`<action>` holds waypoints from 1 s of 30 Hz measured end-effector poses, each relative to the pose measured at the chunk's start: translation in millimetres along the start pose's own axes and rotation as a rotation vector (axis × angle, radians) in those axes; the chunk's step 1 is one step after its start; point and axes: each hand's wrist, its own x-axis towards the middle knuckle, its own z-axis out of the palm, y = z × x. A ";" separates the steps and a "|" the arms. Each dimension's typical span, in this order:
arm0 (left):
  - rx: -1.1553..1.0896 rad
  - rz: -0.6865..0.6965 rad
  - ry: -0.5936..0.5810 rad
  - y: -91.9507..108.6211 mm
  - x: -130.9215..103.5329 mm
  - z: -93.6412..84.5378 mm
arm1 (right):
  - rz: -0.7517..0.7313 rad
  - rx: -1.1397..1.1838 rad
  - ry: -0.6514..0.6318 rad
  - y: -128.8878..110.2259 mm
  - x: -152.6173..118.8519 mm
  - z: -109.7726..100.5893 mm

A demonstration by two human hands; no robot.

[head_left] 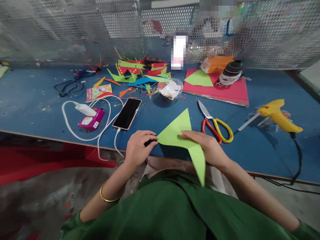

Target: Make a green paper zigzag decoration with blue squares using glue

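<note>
A lime-green paper piece [175,131] with pointed corners is held over the front edge of the blue table, one long tip hanging down toward my lap. My left hand [140,145] pinches its left corner between thumb and fingertips. On the right side, my right hand [203,145] grips the sheet, thumb on top and the other fingers partly hidden. Just beyond that hand lie scissors [209,116] with one red and one yellow handle, blades pointing away. Left of the paper rests a dark-screened phone [127,113] with a white cable plugged in.
A yellow glue gun [276,115] lies at right, its cord over the edge. Behind are a clear bowl of scraps [170,90], red sheets [225,95] under a green one, red-and-green paper masks [131,67] and colourful offcuts. A purple box [92,119] sits left, beneath a white charger.
</note>
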 end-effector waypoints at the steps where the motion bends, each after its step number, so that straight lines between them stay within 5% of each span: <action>1: -0.006 -0.001 -0.007 -0.7 1.2 -0.5 | 0.081 0.011 0.046 -1.3 -0.3 1.4; 6: -0.031 -0.030 -0.039 -2.2 4.7 -2.4 | 0.394 -0.136 0.207 -5.9 3.2 11.3; 13: 0.003 -0.042 -0.029 -1.8 11.3 1.3 | 0.530 -0.071 0.252 -9.6 8.7 14.0; 30: -0.069 -0.101 -0.035 3.4 10.1 -5.4 | 0.383 -0.443 0.335 -12.9 2.5 16.5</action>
